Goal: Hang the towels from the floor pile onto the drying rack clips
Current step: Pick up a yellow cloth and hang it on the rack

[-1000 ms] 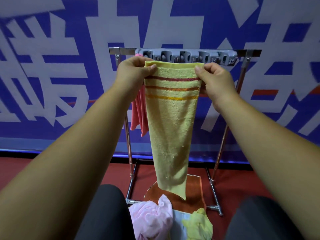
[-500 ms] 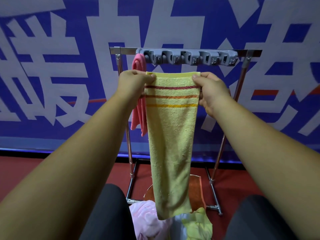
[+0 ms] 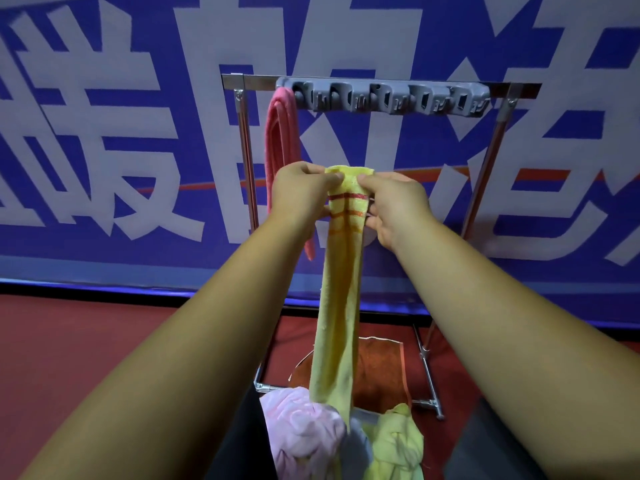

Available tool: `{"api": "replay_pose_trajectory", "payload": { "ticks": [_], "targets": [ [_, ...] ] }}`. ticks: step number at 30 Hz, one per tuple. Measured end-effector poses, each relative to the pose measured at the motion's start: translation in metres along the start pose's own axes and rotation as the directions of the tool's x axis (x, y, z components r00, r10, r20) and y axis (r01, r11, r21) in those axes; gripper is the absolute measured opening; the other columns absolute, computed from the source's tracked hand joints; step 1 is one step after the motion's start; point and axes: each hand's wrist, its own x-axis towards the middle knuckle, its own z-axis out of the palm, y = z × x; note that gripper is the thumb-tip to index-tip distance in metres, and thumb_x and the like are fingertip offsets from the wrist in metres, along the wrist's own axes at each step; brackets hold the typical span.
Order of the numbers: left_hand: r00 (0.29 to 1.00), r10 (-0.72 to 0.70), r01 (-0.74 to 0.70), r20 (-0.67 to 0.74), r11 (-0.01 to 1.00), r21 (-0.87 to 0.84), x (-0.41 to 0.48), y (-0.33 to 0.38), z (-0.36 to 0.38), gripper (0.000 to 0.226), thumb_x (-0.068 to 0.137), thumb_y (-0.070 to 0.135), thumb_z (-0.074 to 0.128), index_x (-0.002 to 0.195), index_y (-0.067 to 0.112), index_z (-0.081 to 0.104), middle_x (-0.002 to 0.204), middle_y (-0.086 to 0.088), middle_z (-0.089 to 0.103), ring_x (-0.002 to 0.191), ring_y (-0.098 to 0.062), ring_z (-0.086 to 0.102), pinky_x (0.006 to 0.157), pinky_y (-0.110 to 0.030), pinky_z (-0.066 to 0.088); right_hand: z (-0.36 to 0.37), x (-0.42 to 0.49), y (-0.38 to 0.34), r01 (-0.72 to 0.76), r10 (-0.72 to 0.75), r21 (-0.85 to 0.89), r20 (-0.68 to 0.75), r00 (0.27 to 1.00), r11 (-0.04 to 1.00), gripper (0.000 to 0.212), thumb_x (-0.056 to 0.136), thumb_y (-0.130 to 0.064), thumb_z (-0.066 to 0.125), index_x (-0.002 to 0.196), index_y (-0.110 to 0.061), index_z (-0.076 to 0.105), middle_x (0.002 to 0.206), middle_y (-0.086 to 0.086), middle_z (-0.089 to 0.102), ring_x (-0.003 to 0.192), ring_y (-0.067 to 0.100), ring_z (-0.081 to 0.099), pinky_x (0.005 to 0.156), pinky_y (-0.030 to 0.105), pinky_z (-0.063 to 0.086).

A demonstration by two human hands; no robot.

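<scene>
While both hands point(image 3: 349, 199) pinch one yellow towel point(image 3: 341, 289); one pink towel point(image 3: 278, 147) clipped

Nubby terry cloth yellow towel point(image 3: 341, 306) — shiny polished metal drying rack point(image 3: 485, 164), matt grey plastic clips point(image 3: 388, 98).

Yellow striped towel point(image 3: 341, 289) bunched narrow, hanging vertically below grey rack clips point(image 3: 384, 100), pink towel point(image 3: 278, 140) clipped at left end, crumpled towel pile point(image 3: 346, 434) on floor
</scene>
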Motion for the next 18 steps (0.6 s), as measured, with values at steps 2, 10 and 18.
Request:
{"api": "replay_pose_trajectory", "payload": {
  "ticks": [2,10,18],
  "targets": [
    [0.999,0.048,-0.048,0.018,0.998,0.030,-0.001,-0.004,0.005,0.013,0.091,0.014,0.081,0.100,0.008,0.074,0.094,-0.011,0.079,0.083,-0.024,0.080,0.071,-0.044,0.068,0.002,-0.003,0.004,0.046,-0.046,-0.036,-0.001,0.999,0.998,0.019,0.094,-0.021,0.080,0.112,-0.021,0.073,0.097,0.006,0.082,0.087,0.028,0.081,0.078,0.050,0.067],
    [0.997,0.029,-0.028,0.076,0.999,-0.022,-0.006,-0.011,0.015,0.018,0.088,-0.001,0.072,0.098,0.010,0.082,0.099,-0.012,0.078,0.088,-0.028,0.080,0.078,-0.046,0.067,-0.003,-0.012,0.007,0.123,-0.119,-0.129,0.037,0.992,0.984,0.024,0.099,-0.022,0.076,0.121,-0.012,0.074,0.097,0.007,0.081,0.082,0.025,0.082,0.075,0.047,0.068],
    [0.989,0.074,-0.063,0.132,0.994,-0.088,-0.017,-0.016,0.016,0.025,0.094,-0.004,0.070,0.112,0.009,0.081,0.097,-0.007,0.082,0.089,-0.021,0.080,0.085,-0.041,0.066,-0.006,-0.019,0.012,0.195,-0.180,-0.197,0.093,0.979,0.961,0.013,0.104,-0.030,0.069,0.106,-0.020,0.077,0.095,0.002,0.081,0.091,0.022,0.080,0.083,0.045,0.067]
  ]
}}
